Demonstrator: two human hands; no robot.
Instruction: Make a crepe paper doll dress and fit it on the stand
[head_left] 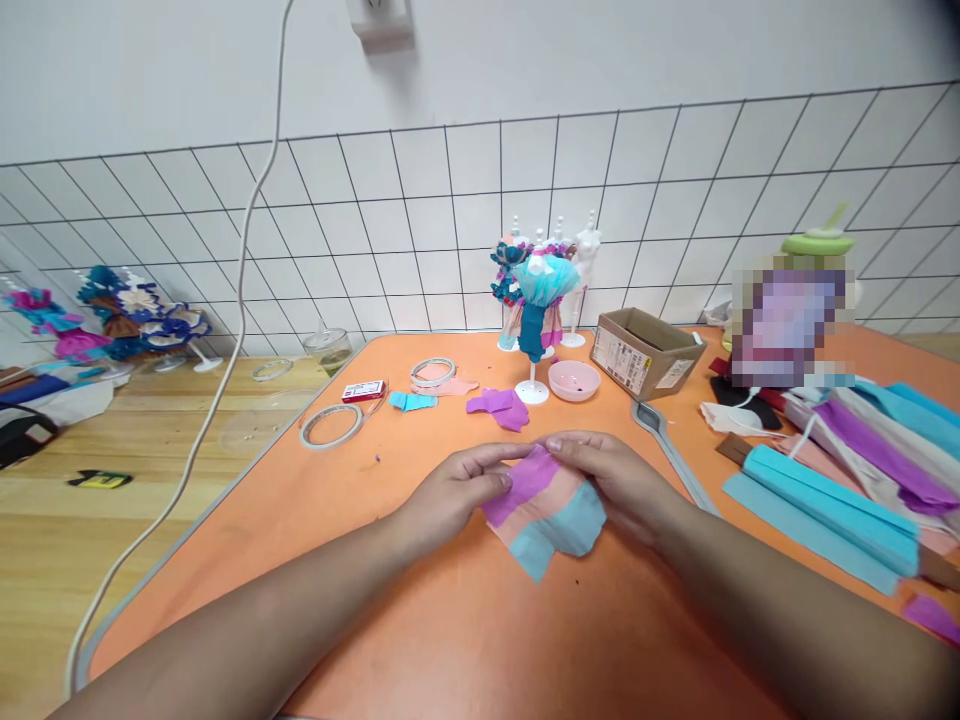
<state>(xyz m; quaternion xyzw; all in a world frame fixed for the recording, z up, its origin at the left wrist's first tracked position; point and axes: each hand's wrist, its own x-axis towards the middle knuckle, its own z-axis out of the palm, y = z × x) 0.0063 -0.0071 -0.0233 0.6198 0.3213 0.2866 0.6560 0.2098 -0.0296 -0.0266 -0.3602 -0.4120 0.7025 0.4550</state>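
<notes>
My left hand (457,490) and my right hand (615,480) both pinch a small layered piece of crepe paper (551,510) just above the orange table (420,620). The piece has a purple strip on top, a pink strip in the middle and a teal strip at the bottom. Both hands' fingers are closed on its upper edge, meeting near the purple strip. Behind the hands lie a purple paper scrap (501,405) and a teal scrap (411,401).
A small mannequin on a white stand wearing a teal paper dress (534,310) stands at the back, beside a pink bowl (574,380) and a cardboard box (643,352). Tape rolls (331,425) lie left. Folded crepe paper sheets (832,500) fill the right. A white cable (225,380) hangs left.
</notes>
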